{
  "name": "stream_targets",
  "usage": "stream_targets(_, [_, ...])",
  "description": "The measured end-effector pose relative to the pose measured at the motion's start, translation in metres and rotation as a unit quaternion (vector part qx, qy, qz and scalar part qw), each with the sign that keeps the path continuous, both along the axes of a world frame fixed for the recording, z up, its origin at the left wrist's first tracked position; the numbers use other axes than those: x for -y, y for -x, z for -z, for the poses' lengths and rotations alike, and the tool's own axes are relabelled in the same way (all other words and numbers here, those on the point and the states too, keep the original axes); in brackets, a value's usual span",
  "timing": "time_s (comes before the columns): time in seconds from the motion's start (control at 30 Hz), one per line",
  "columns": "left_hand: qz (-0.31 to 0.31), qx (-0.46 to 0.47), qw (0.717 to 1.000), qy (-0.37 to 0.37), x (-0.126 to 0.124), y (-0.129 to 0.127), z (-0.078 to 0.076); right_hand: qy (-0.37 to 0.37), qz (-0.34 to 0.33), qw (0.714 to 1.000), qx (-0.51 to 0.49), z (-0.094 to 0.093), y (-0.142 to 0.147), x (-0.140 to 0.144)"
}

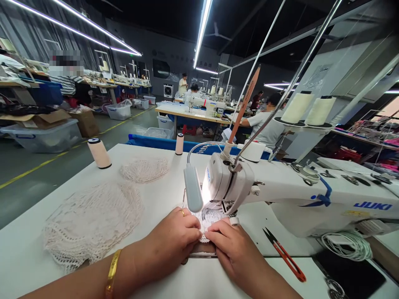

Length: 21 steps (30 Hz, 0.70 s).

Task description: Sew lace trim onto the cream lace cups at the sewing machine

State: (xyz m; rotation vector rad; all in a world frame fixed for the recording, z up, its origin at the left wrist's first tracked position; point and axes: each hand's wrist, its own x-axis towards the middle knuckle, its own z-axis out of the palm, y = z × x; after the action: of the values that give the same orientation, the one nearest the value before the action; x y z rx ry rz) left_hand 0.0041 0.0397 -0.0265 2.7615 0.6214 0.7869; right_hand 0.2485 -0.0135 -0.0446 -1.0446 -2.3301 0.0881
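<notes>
White lace (pixel 204 237) lies under the needle area of a white sewing machine (pixel 215 178). My left hand (pixel 174 232) pinches its near edge from the left, a ring on one finger and a gold bangle at the wrist. From the other side my right hand (pixel 233 245) grips the same edge, fingertips close to the left ones. A small grey lamp (pixel 193 189) lights the spot, and its head hides part of the lace. To the right of my right hand lie orange thread snips (pixel 285 254).
A large lace pile (pixel 93 220) and a smaller one (pixel 145 169) rest on the left of the white table. Thread spools (pixel 99 153) stand along its far edge. Coiled white cord (pixel 346 246) hangs at right. A co-worker (pixel 266 128) sits beyond the machine.
</notes>
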Motion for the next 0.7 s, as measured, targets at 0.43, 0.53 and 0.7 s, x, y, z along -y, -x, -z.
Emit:
stream_targets(0.43, [0.028,-0.015,0.999,-0.04,0.0018,-0.0012,0.0059,-0.028,0.007,1.0,0.01,0.002,-0.0018,-0.0002])
stream_targets(0.53, [0.023,-0.009,0.999,-0.044,0.0006,-0.0016,0.006,-0.024,0.014,1.0,0.012,0.0032,-0.0019,-0.0012])
stream_targets(0.7, [0.018,-0.004,0.999,-0.042,-0.0046,-0.0019,0.0052,-0.016,0.026,1.0,0.009,0.0049,-0.001,-0.0054])
